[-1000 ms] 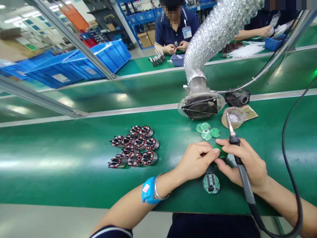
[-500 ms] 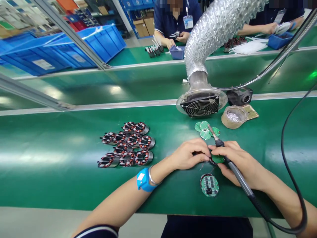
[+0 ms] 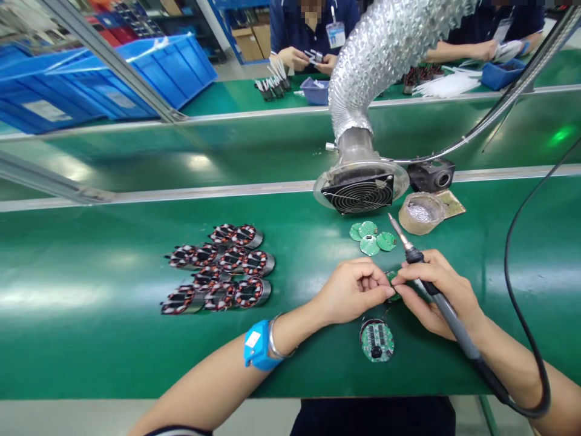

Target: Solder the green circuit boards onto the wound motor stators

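Note:
My right hand (image 3: 447, 297) is closed around a soldering iron (image 3: 447, 315), its bare tip pointing up and away toward the fan. The thumb and forefinger of that hand also pinch at the edge of a green round circuit board (image 3: 394, 292), mostly hidden by fingers. My left hand (image 3: 356, 292) meets them there with thumb and fingertips pressed together; what lies between them is too small to make out. Just nearer to me sits another round circuit board (image 3: 377, 340) with black components, on a wound motor part. Several loose green round boards (image 3: 370, 244) lie beyond my hands.
Several wound motor stators (image 3: 249, 292) stand grouped at left. A fume extractor fan (image 3: 361, 194) on a foil duct hangs ahead. Beside it are a tub of solder wire scraps (image 3: 421, 212) and a black holder (image 3: 431, 175). Co-workers sit across the bench. The iron's cable (image 3: 511, 260) loops at right.
The iron's tip has lifted away from the loose boards and points higher. My fingertips have come together at the board's edge. The view has shifted slightly.

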Tool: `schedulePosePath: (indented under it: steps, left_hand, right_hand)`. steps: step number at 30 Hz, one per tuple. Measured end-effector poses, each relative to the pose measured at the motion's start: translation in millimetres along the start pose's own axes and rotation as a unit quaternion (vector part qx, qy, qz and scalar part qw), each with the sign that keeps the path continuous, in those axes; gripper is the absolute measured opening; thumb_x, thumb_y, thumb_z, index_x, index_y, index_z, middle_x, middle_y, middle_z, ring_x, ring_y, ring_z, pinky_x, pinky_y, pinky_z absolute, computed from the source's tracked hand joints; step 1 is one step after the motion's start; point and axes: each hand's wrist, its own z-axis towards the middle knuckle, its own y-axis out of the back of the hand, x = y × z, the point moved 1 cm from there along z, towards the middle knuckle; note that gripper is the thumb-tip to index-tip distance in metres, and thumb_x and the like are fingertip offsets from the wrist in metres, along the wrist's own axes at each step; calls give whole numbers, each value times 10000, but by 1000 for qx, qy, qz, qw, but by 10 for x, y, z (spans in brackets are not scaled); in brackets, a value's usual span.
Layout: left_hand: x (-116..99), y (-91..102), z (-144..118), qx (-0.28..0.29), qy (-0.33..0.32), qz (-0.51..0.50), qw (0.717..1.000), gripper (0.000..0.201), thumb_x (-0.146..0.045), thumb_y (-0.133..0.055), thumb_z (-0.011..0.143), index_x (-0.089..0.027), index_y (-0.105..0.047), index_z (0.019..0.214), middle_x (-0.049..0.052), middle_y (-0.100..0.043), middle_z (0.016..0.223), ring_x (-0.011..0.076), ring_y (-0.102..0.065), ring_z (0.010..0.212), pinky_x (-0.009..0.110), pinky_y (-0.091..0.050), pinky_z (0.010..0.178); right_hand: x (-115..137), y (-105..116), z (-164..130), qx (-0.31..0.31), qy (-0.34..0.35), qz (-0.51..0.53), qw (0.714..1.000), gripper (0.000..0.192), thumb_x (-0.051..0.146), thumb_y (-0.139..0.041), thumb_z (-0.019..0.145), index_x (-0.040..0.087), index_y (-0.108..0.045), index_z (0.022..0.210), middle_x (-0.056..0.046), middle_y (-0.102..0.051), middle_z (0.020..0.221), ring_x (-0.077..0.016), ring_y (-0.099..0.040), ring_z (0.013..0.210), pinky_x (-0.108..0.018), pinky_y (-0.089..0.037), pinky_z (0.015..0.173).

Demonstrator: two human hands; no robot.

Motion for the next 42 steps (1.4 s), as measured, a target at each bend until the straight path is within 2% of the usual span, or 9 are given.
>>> schedulePosePath:
  steps: [5, 10, 13, 17, 19, 21, 24, 28, 42]
  left_hand:
    - [54, -29, -18, 9, 37, -65, 997, 171, -274, -675, 742, -117, -609, 723, -27, -487, 688, 54, -426, 545, 187, -363, 493]
    - [-9, -83, -34, -33, 13, 31, 999, 30, -124, -607, 688, -122, -589, 664, -39, -472, 644, 40, -398, 511, 164, -333, 460]
    - [-63, -97, -44, -35, -14, 82, 996, 29, -113, -605, 703, -121, -610, 675, -37, -484, 655, 36, -418, 508, 153, -350, 462]
    - [-78, -90, -53, -21, -33, 123, 992, 50, -138, -615, 745, -128, -654, 715, -22, -520, 682, 45, -465, 528, 156, -395, 485]
    - [-72, -82, -56, -21, -38, 138, 990, 53, -134, -618, 748, -130, -658, 715, -16, -533, 689, 49, -481, 537, 156, -403, 489]
    - [-62, -75, -61, -23, -39, 145, 988, 53, -133, -622, 748, -131, -656, 708, -12, -541, 692, 52, -491, 540, 155, -405, 486]
    - [-47, -70, -71, -23, -47, 151, 987, 57, -131, -626, 751, -133, -659, 705, -10, -545, 690, 51, -494, 537, 153, -408, 481]
    - [-32, -59, -84, -16, -66, 146, 987, 62, -136, -629, 767, -132, -667, 719, -10, -547, 688, 44, -482, 526, 147, -408, 480]
    - [-27, -70, -107, -27, -90, 182, 979, 73, -134, -600, 787, -142, -652, 736, -6, -547, 695, 53, -490, 537, 157, -422, 490]
  right_hand:
    - [23, -36, -40, 28, 10, -33, 999, 298, 20, -560, 820, 221, -557, 1041, -24, -645, 827, -176, -560, 784, -300, -508, 688]
    - [-26, -69, -147, 89, 47, -87, 991, 280, 39, -507, 854, 218, -585, 1054, -4, -584, 703, -189, -558, 781, -338, -513, 738]
    - [-8, 2, -163, 63, 49, -84, 993, 323, 34, -523, 848, 216, -593, 1104, -2, -621, 735, -176, -586, 774, -340, -523, 771]
    - [88, 215, -220, -12, 5, -67, 998, 458, -7, -526, 836, 229, -585, 1223, -42, -686, 929, -189, -613, 888, -315, -520, 720]
    - [148, 315, -282, -39, -1, -50, 998, 526, 20, -541, 830, 217, -538, 1319, -60, -672, 949, -199, -613, 843, -327, -506, 655]
    - [210, 379, -349, -54, -2, -35, 998, 530, 68, -557, 817, 193, -540, 1332, -74, -650, 928, -202, -605, 758, -347, -488, 605]
    - [291, 397, -428, -47, -25, -18, 998, 422, 82, -530, 795, 172, -629, 1195, -74, -642, 858, -198, -601, 684, -362, -483, 583]
    - [340, 339, -485, -31, -41, 15, 999, 328, 79, -509, 769, 146, -632, 1065, -57, -630, 743, -179, -576, 586, -356, -468, 530]
    - [376, 258, -431, -35, -10, -40, 999, 333, 95, -505, 760, 180, -617, 1062, -32, -600, 670, -179, -580, 546, -331, -492, 481]
